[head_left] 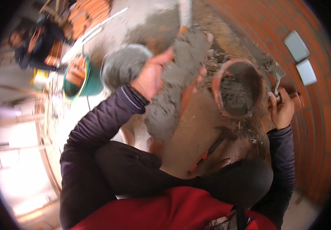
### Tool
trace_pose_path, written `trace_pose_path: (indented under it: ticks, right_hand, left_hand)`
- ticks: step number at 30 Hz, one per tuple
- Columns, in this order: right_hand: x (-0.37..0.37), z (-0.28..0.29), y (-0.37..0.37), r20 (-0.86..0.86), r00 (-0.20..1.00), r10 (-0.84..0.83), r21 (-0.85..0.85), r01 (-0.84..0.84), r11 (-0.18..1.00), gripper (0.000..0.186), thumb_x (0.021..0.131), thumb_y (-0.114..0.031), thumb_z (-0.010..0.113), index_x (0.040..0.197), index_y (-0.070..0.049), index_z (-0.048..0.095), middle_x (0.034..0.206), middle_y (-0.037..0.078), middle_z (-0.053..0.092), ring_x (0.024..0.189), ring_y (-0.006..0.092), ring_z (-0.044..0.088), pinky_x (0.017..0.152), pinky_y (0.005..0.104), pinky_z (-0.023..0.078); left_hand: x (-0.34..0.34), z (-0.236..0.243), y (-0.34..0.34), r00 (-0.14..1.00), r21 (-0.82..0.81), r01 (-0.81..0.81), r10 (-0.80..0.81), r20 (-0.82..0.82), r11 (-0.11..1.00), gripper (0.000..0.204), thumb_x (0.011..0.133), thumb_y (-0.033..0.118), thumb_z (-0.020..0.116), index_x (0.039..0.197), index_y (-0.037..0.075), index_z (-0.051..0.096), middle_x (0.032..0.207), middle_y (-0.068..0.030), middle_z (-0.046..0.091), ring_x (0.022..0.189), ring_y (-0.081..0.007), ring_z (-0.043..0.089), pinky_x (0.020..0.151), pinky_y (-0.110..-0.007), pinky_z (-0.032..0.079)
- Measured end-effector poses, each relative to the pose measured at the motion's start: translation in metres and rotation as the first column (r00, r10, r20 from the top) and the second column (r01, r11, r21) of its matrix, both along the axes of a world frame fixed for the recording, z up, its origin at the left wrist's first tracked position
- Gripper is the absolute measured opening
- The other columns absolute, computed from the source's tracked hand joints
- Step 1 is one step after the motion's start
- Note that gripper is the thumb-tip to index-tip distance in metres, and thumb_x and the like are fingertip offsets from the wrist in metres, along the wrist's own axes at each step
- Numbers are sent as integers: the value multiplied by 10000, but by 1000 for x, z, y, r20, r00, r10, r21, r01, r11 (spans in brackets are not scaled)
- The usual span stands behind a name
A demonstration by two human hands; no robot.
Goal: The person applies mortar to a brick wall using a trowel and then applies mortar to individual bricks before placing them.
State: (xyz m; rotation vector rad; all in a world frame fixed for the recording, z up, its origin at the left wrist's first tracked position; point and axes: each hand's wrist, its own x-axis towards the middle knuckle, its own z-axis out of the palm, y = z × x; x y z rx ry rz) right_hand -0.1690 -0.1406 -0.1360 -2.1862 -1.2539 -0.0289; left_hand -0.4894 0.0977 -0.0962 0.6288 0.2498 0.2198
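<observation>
My left hand [150,76] is closed round a brick [190,50] held up in front of me. Wet grey mortar coats its upper face in a thick layer, and orange clay shows along the edges. Fingertips show at the brick's far side. My right hand [282,107] grips the handle of a trowel [274,71] near the wall, its blade smeared with mortar. Between the hands stands an orange bucket [216,88] with grey mortar inside. Motion blurs the brick and left hand slightly.
A brick wall [315,119] with two pale wall boxes [297,46] rises on the right. A grey tub [105,71] of wet mix and a green bucket [90,78] of bricks stand left. An orange-handled tool [202,159] lies by my legs. Another person [39,42] is at the far left.
</observation>
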Motion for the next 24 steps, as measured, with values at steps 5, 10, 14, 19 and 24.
trace_pose_path:
  ticks: [5,10,14,19,24]
  right_hand:
    - [-64,23,116,208,777,593,-109,-584,804,298,851,-110,636,1141,-48,603,1033,195,656,918,402,630,785,457,511]
    - [-182,13,232,160,529,834,-506,-681,529,230,894,-166,576,1079,-38,627,965,181,668,965,394,629,809,480,501]
    - [-267,-29,295,286,395,873,-588,-647,485,226,895,-111,500,923,-47,715,954,163,705,918,341,685,804,441,532]
    - [-321,-70,327,281,376,883,-680,-572,460,251,906,-120,507,997,-76,737,1017,128,716,973,289,696,832,396,549]
    - [-342,-69,328,201,364,909,-720,-575,389,256,910,-109,532,1073,-69,726,1098,136,701,1046,304,675,878,419,545]
  left_hand:
    - [-139,-11,29,911,-54,-410,412,31,910,624,978,409,404,1449,4,345,1345,-211,504,1172,-310,509,967,-457,471]
    - [-242,-33,5,668,-137,-741,743,-42,658,556,1009,429,355,1364,16,466,1281,-216,574,1134,-343,573,1005,-463,452]
    - [-270,-50,-16,502,-275,-851,849,-168,448,547,1010,447,365,1316,16,506,1214,-200,596,1092,-327,577,992,-456,457]
    - [-291,-67,-32,477,-262,-868,853,-210,421,586,1007,500,352,1352,43,478,1230,-203,582,1087,-326,570,969,-461,469]
    - [-293,-65,-37,481,-289,-865,843,-240,411,640,1016,537,266,1388,44,435,1253,-208,566,1091,-326,568,960,-454,474]
